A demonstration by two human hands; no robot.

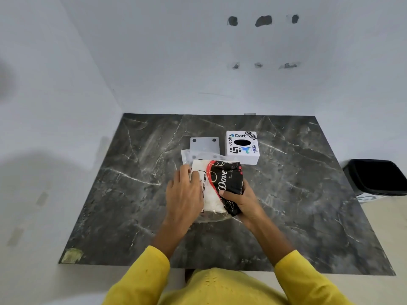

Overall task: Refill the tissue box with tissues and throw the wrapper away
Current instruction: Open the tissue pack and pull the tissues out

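Both hands hold the Dove tissue pack [217,186] just in front of the white tissue box [242,148]. The left hand [185,194] presses flat on its clear end; the right hand [239,200] clenches the black wrapper end. The black bin [376,177] stands well right of the box.

A bare corner of a home-like room, fitted out as a small work spot

Plain white walls [154,62] meet in a corner, the back one pitted with two rows of rough patched drill holes [263,20], as if a fixture once hung there. A dark grey marble-patterned tabletop [110,194] sits pushed into that corner over a pale floor [385,227]. To the right a black bin [376,177] with a liner stands on the floor beside the table. On the table a white tissue box [242,148] carries programming stickers reading "Dart", "code" and "Software Engineer", which hints at a personal desk rather than a shop or lab.
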